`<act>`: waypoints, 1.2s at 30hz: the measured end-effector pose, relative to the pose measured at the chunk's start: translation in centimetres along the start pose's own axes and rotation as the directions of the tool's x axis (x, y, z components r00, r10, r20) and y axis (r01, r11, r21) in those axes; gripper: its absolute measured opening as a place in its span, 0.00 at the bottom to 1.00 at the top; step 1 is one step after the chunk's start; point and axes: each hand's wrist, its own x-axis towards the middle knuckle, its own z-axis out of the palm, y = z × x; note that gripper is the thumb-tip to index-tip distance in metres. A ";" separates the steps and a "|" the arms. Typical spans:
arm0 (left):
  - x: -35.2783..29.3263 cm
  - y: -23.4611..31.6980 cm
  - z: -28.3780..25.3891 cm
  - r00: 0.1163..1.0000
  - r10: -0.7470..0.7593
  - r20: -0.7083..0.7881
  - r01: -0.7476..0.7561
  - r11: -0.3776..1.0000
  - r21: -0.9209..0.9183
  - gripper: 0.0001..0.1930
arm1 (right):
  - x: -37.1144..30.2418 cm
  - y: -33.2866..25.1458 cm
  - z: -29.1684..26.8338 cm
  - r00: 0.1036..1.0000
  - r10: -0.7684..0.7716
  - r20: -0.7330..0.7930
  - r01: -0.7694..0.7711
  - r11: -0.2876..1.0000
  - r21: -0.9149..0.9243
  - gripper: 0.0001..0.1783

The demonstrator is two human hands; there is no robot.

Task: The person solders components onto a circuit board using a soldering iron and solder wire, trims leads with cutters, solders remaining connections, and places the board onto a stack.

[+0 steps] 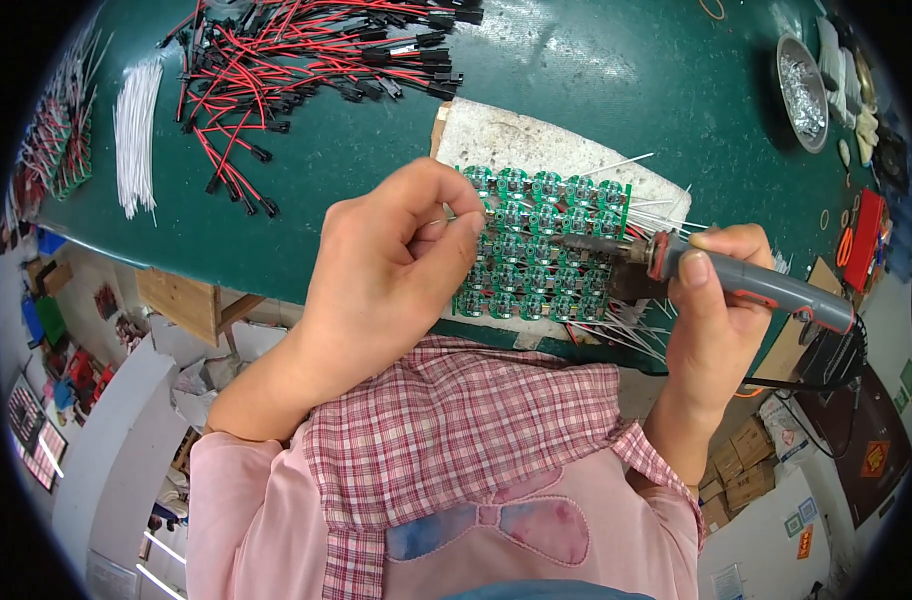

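Note:
A panel of small green circuit boards [546, 248] in rows lies on a stained white pad [521, 140] in front of me. My right hand [714, 315] grips a grey soldering iron [776, 290], its tip pointing left over the middle of the panel. At the panel's left edge, my left hand [391, 240] is closed in a pinch, thumb against forefinger. What that pinch holds, if anything, is too small to make out. Thin white wires [636, 340] stick out from the panel's right side, with some red ones among them.
Red and black wires with black connectors [286, 70] are heaped at the back left of the green table [596, 60]. Beside them lies a bundle of white wires [136, 140]. A metal bowl [802, 95] stands at the far right, near a red box [863, 240]. The iron's black cord [811, 385] trails right.

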 end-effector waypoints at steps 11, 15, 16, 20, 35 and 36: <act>0.3 -0.1 0.9 0.998 0.040 0.046 -0.045 0.992 0.119 0.01 | 0.1 0.5 0.8 0.994 0.061 0.095 -0.068 0.996 0.063 0.11; 0.4 -0.2 1.1 0.997 0.049 0.056 -0.056 0.989 0.139 0.01 | 0.4 0.4 1.0 0.992 0.070 0.103 -0.080 0.993 0.089 0.11; 0.4 -0.3 1.2 0.997 0.043 0.057 -0.051 0.988 0.143 0.01 | 0.4 0.4 1.0 0.992 0.065 0.112 -0.075 0.993 0.088 0.11; 0.3 0.1 1.1 0.998 0.009 0.055 -0.019 0.980 0.199 0.01 | 0.3 0.4 0.8 0.991 0.068 0.113 -0.076 0.995 0.070 0.11; 0.7 0.8 2.7 0.997 0.042 0.063 -0.051 0.988 0.149 0.01 | -0.2 0.3 -1.6 0.998 0.039 0.045 -0.040 0.999 0.024 0.10; 0.8 0.8 2.6 0.996 0.052 0.069 -0.063 0.985 0.161 0.01 | -0.1 0.3 -1.4 0.998 0.039 0.045 -0.040 0.998 0.039 0.10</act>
